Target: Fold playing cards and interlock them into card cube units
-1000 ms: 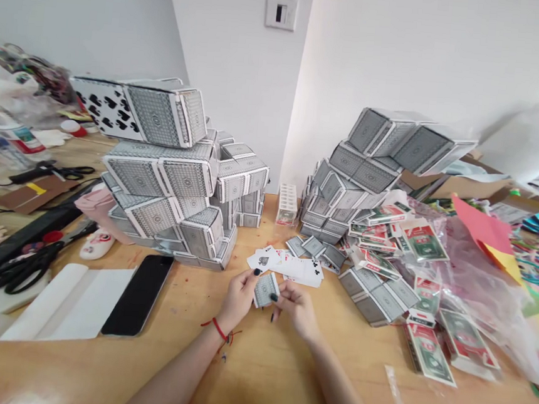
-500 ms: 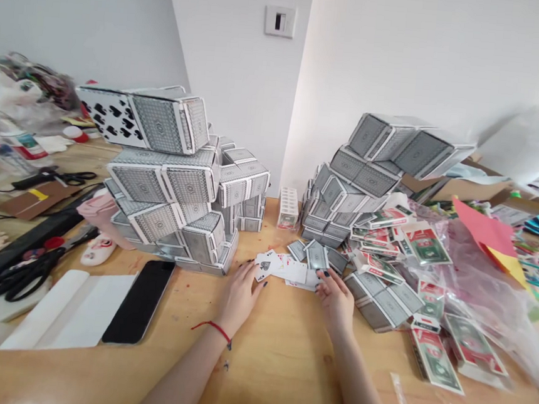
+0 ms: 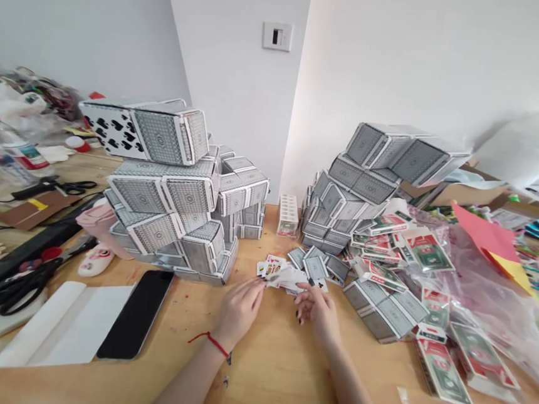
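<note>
Face-up playing cards [image 3: 273, 266] lie in a loose pile in the middle of the wooden table. Just in front of them, my left hand [image 3: 240, 305] has its fingers together and pinches the left end of a blurred white playing card [image 3: 286, 277]. At the card's other end, my right hand [image 3: 320, 312] holds it between thumb and index finger, its lower fingers loosely curled. Folded grey-backed card blocks [image 3: 315, 264] lie just behind the pile. Right of my right hand rests a joined group of card blocks [image 3: 385, 309].
Tall stacks of card blocks stand at left [image 3: 167, 187] and right [image 3: 366, 179]. Red-and-green card boxes [image 3: 445, 374] and crumpled plastic [image 3: 490, 271] spread over the right side. On the left are a phone [image 3: 135, 315], white paper [image 3: 65, 322] and black scissors [image 3: 31, 282].
Both hands have moved slightly nearer to me and closer together. The ace of spades by my left hand no longer shows; picture cards are now visible in the pile. The view has tilted up slightly.
</note>
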